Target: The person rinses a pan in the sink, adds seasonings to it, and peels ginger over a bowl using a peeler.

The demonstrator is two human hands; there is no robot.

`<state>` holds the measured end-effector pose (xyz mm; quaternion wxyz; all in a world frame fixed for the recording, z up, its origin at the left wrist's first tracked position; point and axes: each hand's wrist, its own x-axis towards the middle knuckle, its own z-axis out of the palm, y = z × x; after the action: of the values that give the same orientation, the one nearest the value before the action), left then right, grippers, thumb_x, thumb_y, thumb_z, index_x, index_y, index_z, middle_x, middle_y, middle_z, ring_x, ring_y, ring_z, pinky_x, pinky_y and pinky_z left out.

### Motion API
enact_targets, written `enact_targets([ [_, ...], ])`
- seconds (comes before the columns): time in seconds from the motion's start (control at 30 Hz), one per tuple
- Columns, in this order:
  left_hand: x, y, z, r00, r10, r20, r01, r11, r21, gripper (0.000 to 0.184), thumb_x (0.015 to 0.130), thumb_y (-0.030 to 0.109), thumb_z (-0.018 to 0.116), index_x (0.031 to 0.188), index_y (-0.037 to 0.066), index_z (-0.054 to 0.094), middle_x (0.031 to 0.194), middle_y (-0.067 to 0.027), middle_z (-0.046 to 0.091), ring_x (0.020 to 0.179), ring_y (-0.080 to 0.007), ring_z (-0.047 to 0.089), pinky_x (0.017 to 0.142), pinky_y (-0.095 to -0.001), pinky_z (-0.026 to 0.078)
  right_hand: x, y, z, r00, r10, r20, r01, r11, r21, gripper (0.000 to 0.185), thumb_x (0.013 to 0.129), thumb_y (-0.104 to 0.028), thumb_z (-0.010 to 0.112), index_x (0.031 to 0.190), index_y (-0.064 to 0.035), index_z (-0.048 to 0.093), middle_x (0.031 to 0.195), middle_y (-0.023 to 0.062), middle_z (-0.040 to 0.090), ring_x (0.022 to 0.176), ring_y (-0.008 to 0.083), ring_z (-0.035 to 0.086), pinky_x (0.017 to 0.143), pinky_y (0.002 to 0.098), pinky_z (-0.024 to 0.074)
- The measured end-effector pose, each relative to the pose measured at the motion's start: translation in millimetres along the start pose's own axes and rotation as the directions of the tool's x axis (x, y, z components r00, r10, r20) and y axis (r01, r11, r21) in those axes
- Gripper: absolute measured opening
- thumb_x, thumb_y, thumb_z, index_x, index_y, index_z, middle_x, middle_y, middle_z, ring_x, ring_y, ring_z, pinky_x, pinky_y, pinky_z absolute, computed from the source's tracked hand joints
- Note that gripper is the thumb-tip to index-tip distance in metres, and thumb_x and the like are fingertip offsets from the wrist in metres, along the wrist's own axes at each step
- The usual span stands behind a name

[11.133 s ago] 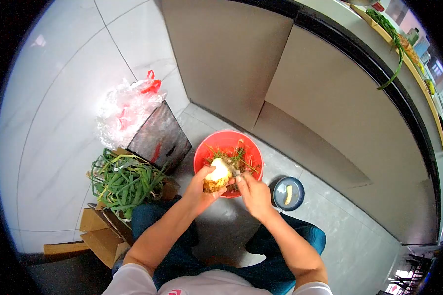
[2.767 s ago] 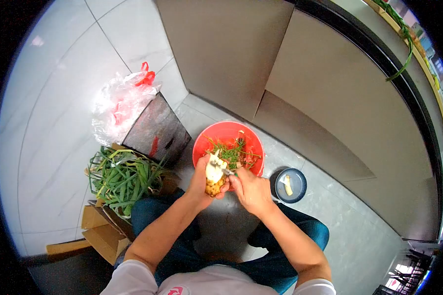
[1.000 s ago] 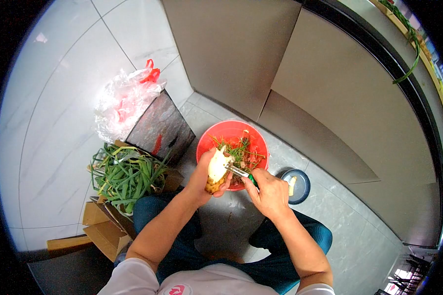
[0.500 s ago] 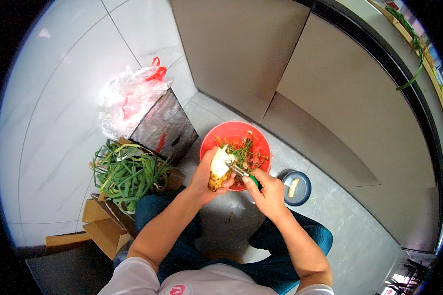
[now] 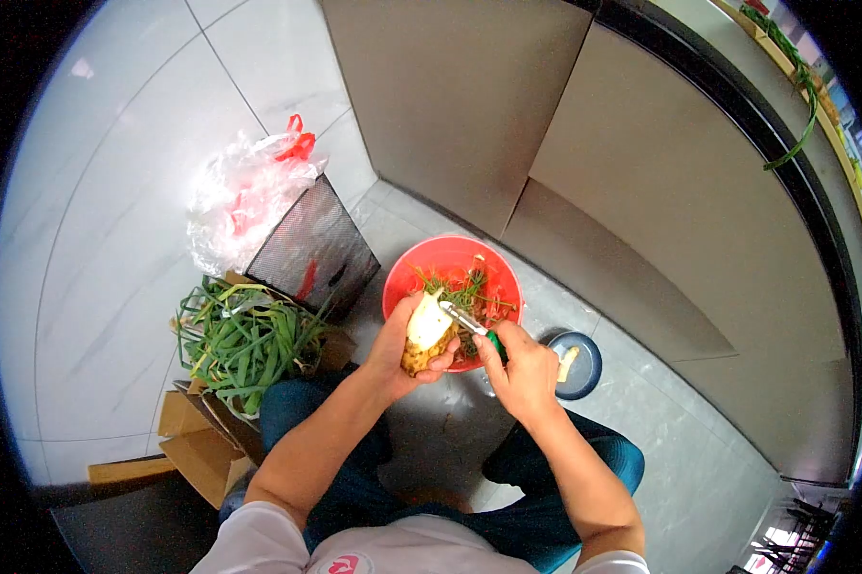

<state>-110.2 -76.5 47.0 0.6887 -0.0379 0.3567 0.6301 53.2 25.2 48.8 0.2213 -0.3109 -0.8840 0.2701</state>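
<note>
My left hand [image 5: 391, 346] is wrapped round a partly peeled potato [image 5: 429, 325], pale on its upper part and brown-skinned at its lower end. In my right hand [image 5: 524, 371] is a peeler [image 5: 469, 323] with a metal head and a green handle. The peeler's tip lies against the potato's pale upper right side. Both hands are over the near edge of a red basin [image 5: 450, 251], which holds green stalks and scraps. To the right, a dark round bowl [image 5: 590, 371] on the floor holds a pale peeled piece [image 5: 567, 364].
A mesh bin [image 5: 318, 251] with plastic bags [image 5: 249, 201] stands left of the basin. Nearer are a pile of green leafy vegetables [image 5: 249, 344] and an open cardboard box [image 5: 198, 442]. Grey cabinets [image 5: 641, 191] run along the far right side.
More of the potato's upper part is pale than in the oldest frame. The peeler has moved between the potato's side and its upper part. Both hands have kept their hold.
</note>
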Motion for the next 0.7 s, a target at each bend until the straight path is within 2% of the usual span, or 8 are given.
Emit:
enact_targets([
  [0.07,-0.8,-0.3,-2.0,1.000,0.003,-0.014,-0.003,1.000,-0.008,0.050,0.097,0.054,0.035,0.097,0.009,0.057,0.071,-0.0092,0.060,0.044,-0.0155,0.049,0.032,-0.0237,0.030,-3.3,1.4,1.2,0.992,0.026,0.121,-0.035,0.997,0.073,0.029,0.090,-0.034,0.061,0.088,-0.0054,0.060,0.078,0.0165,0.066,0.070,0.0357,0.065,0.058,0.0438,0.0508],
  [0.13,-1.7,1.9,-0.3,1.000,0.017,-0.011,-0.017,1.000,0.012,0.049,0.097,0.053,0.034,0.097,0.009,0.056,0.070,-0.0088,0.059,0.045,-0.0154,0.049,0.032,-0.0236,0.030,-3.2,0.3,-0.8,0.995,0.010,0.103,-0.019,0.996,0.086,0.030,0.090,-0.034,0.061,0.086,-0.0051,0.060,0.077,0.0163,0.065,0.067,0.0356,0.065,0.056,0.0431,0.0507],
  [0.3,-2.0,2.9,1.6,0.999,0.040,-0.015,-0.039,0.999,0.033,0.048,0.097,0.054,0.034,0.097,0.010,0.055,0.068,-0.0076,0.058,0.045,-0.0156,0.050,0.032,-0.0238,0.030,-1.5,0.5,-6.0,0.995,-0.070,0.071,0.074,0.996,-0.056,0.025,0.088,-0.029,0.065,0.084,-0.0049,0.060,0.075,0.0146,0.064,0.063,0.0339,0.064,0.054,0.0415,0.0486],
  [0.53,-3.2,2.8,3.2,0.997,0.032,-0.064,-0.024,0.991,0.130,0.049,0.097,0.055,0.033,0.094,0.010,0.054,0.067,-0.0073,0.057,0.044,-0.0158,0.048,0.032,-0.0244,0.028,0.7,-0.7,-11.0,0.990,-0.124,0.062,0.128,0.990,-0.065,0.025,0.087,-0.028,0.065,0.083,-0.0049,0.059,0.074,0.0142,0.063,0.062,0.0341,0.064,0.053,0.0419,0.0480],
  [0.63,-3.4,2.9,2.9,0.998,0.036,-0.055,-0.028,0.990,0.138,0.050,0.097,0.055,0.033,0.095,0.010,0.054,0.067,-0.0073,0.057,0.045,-0.0157,0.049,0.032,-0.0252,0.028,-0.2,0.1,-10.1,0.992,-0.107,0.068,0.107,0.994,0.007,0.025,0.088,-0.028,0.065,0.085,-0.0036,0.061,0.072,0.0142,0.063,0.061,0.0333,0.063,0.053,0.0410,0.0472],
  [0.7,-1.2,0.7,1.2,0.999,0.036,-0.039,-0.030,0.990,0.140,0.050,0.097,0.055,0.033,0.095,0.011,0.054,0.068,-0.0073,0.057,0.045,-0.0157,0.049,0.033,-0.0255,0.028,-2.3,4.3,-5.4,0.977,0.083,0.195,-0.124,0.971,0.206,0.030,0.090,-0.036,0.062,0.094,-0.0061,0.066,0.072,0.0176,0.064,0.066,0.0352,0.066,0.057,0.0420,0.0503],
])
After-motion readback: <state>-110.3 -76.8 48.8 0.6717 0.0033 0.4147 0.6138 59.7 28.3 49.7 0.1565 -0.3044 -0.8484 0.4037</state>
